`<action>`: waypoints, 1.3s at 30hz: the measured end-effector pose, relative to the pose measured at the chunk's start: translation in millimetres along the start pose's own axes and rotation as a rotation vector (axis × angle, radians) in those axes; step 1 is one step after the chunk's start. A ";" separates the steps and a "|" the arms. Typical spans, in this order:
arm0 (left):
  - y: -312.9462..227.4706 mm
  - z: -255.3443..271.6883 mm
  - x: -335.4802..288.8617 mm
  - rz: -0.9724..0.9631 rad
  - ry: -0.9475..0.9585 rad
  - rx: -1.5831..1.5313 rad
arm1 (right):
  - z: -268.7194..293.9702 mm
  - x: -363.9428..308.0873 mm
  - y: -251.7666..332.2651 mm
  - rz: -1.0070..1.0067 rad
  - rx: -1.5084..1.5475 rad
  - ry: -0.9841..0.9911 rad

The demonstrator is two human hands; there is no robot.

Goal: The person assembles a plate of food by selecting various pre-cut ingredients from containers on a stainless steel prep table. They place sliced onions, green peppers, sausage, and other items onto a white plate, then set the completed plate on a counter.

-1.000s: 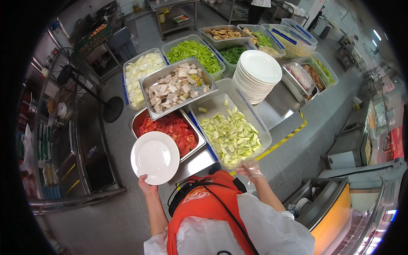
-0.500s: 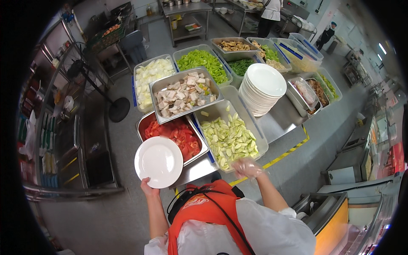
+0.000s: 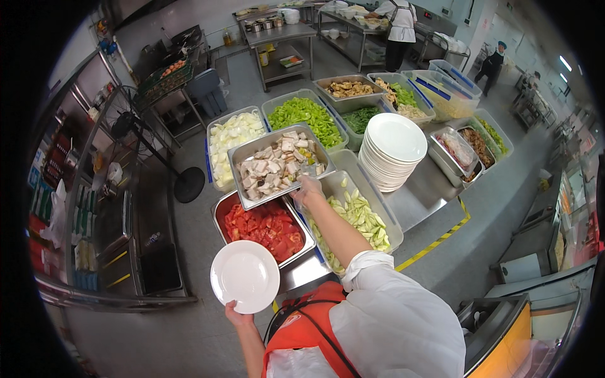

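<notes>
My left hand (image 3: 240,313) grips the near rim of a round white plate (image 3: 244,277), held up in front of the tomato pan. The plate carries nothing. My right hand (image 3: 307,191), in a clear glove, is closed at the near right rim of a metal pan (image 3: 255,201) of pale diced meat (image 3: 271,165). Its fingertips reach over the rim and are partly hard to make out. That pan rests tilted over a metal pan of cut red tomatoes (image 3: 261,227). Under my right forearm, sliced pale green vegetable (image 3: 359,217) lies in a clear plastic tub (image 3: 394,220).
A tall stack of white plates (image 3: 391,151) stands right of the tub. Behind are tubs of chopped white vegetable (image 3: 233,142) and green pepper (image 3: 305,120). A pedestal fan (image 3: 188,184) stands at left. A co-worker (image 3: 400,31) is at a far bench; another person (image 3: 491,66) is farther right.
My right hand has moved from the near edge of the green-vegetable tub, forward and left, to the rim of the meat pan. My left hand still holds the plate.
</notes>
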State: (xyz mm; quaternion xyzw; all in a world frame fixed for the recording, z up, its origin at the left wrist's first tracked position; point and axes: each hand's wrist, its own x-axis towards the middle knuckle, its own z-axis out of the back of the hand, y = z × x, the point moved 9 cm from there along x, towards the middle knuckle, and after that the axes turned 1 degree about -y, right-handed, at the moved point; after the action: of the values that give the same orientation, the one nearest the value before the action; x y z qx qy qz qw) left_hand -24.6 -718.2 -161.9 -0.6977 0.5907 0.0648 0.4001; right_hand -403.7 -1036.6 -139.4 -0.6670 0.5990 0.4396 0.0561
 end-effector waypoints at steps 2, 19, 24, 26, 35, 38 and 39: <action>-5.8 9.1 -2.2 -0.032 -0.067 0.010 | 11.7 -0.8 11.1 0.026 -0.040 -0.028; -56.6 10.4 15.5 -0.109 -0.055 0.045 | 151.4 -72.6 68.4 0.034 -0.058 -0.242; -51.1 -7.4 35.2 -0.091 0.054 0.078 | 164.7 -75.9 52.1 0.024 0.065 -0.236; -46.2 -15.6 34.6 -0.078 0.055 0.070 | 167.9 -77.6 55.6 0.042 0.050 -0.253; -49.3 -2.2 28.3 -0.043 0.021 0.026 | 149.2 -108.1 35.9 0.043 -0.046 -0.148; -60.6 3.3 9.6 -0.095 -0.031 0.027 | 149.9 -141.9 16.4 -0.051 -0.256 -0.096; -63.5 7.4 7.9 -0.102 -0.052 0.007 | 152.4 -146.5 10.7 -0.055 -0.348 -0.049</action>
State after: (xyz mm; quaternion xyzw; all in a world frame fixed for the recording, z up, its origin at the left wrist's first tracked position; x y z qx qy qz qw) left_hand 36.2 -720.7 -140.7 -0.7236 0.5442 0.0603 0.4203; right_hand -476.7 -838.1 -131.3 -0.6717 0.4937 0.5513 -0.0336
